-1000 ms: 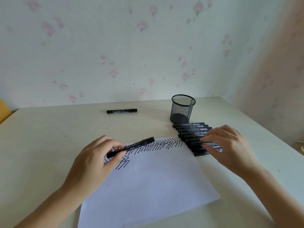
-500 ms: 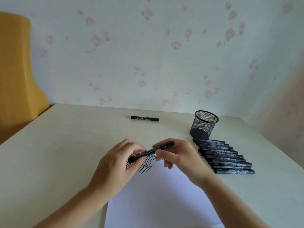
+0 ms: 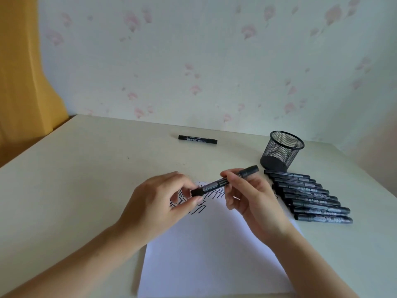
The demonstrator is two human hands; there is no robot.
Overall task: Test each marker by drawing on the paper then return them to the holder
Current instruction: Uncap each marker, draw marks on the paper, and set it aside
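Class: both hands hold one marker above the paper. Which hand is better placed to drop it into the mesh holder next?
Right. The right hand grips the marker on the side nearer the mesh holder; the left hand is farther away.

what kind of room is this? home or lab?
Likely a home room, not a lab: floral wallpaper, a yellow curtain at the left, and a plain cream table carrying a black mesh pen holder.
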